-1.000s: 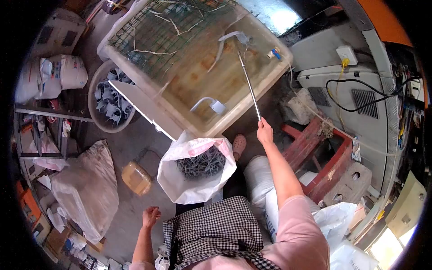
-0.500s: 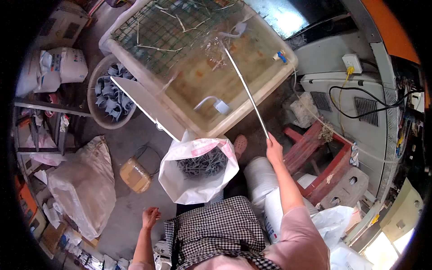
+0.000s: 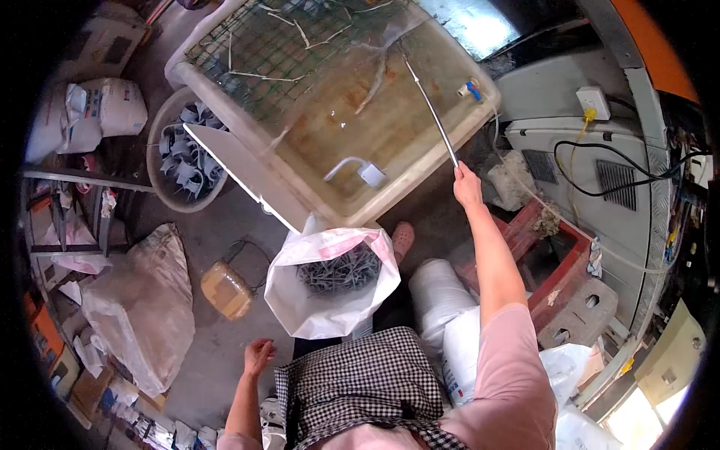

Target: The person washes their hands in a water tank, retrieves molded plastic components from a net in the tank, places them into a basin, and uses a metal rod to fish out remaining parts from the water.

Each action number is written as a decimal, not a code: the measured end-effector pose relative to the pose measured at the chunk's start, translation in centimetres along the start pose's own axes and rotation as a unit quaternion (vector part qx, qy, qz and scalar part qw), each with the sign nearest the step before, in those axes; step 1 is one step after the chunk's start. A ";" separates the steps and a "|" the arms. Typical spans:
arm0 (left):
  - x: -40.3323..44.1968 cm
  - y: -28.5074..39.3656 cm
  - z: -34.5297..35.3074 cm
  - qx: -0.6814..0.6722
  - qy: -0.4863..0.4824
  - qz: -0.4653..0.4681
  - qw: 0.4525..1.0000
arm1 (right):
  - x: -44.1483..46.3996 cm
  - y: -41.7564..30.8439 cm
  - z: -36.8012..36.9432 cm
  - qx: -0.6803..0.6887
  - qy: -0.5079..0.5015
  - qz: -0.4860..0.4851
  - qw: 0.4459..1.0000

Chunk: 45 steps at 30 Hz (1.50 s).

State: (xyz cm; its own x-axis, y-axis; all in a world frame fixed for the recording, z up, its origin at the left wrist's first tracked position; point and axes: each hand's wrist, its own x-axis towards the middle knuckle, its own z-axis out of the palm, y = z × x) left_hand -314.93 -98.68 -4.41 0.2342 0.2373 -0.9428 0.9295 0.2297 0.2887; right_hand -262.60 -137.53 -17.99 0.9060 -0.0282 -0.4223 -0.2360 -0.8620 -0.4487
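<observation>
Metal rod point(image 3: 431, 109) swung toward the right side of the water tank point(image 3: 431, 171)

Since the frame half a second ago, the rod's far end has shifted right, away from the green mesh point(image 3: 259, 82), and the right hand point(image 3: 467, 186) has moved up, closer to the tank's near rim. The small white box point(image 3: 371, 175) with its curved pale tube point(image 3: 341, 163) still sits in the tank's near corner.

Now the rod slants across the rim, its far end over the murky water near a pale, translucent strip point(image 3: 390, 37); whether the two touch cannot be told. The right hand is closed around the rod's near end, fingers wrapped on it. The left hand point(image 3: 259, 356) is held low beside the checked apron point(image 3: 360, 371), its fingers loosely bent and no object visible in them.

At the tank's right end is a valve with a blue handle point(image 3: 473, 90); the mesh, with pale strips lying on it, covers the far left part. A white board point(image 3: 240, 176) leans at the tank's left side, beside a round tub point(image 3: 155, 161) of grey pieces point(image 3: 187, 161). Between the tank and the apron stands an open white sack point(image 3: 330, 324) holding dark grey strips point(image 3: 339, 271). A tape-wrapped brown block point(image 3: 226, 291) lies on the floor to its left; a red frame point(image 3: 568, 276) stands to the right.
</observation>
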 end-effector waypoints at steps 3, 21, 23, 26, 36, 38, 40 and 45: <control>0.2 -0.4 -0.1 -0.001 0.002 -0.010 1.000 | 0.9 -1.8 0.6 0.005 -0.029 0.001 1.000; -1.4 -1.4 -0.4 0.009 0.012 -0.023 1.000 | -11.6 1.4 -15.7 -0.073 -0.113 -0.037 0.990; -0.5 -2.8 -0.8 0.027 -0.003 -0.003 1.000 | -15.3 1.7 -20.4 -0.104 -0.141 -0.030 0.984; -0.7 -1.9 0.2 0.015 -0.010 0.010 1.000 | -20.1 1.9 -25.1 -0.130 -0.197 -0.041 0.971; -1.1 -0.6 1.2 0.007 -0.005 0.001 1.000 | -26.0 2.4 -24.4 -0.247 -0.234 0.042 0.939; -0.6 -1.9 0.6 -0.016 -0.003 0.006 1.000 | -26.4 2.3 -23.4 -0.218 -0.219 0.043 0.950; 0.0 -3.2 0.0 -0.040 -0.006 0.011 0.999 | -26.8 1.9 -22.5 -0.191 -0.200 0.045 0.960; 0.1 -2.7 0.5 -0.012 0.006 -0.007 1.000 | -25.8 2.4 -19.2 -0.161 -0.204 0.049 0.964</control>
State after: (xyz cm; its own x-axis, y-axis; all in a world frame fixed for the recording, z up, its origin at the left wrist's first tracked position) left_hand -317.28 -99.75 -5.38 0.2179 0.2456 -0.9446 0.9255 0.2553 0.2799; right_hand -279.84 -148.58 6.98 0.6556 0.0279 -0.7546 -0.1315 -0.9798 -0.1504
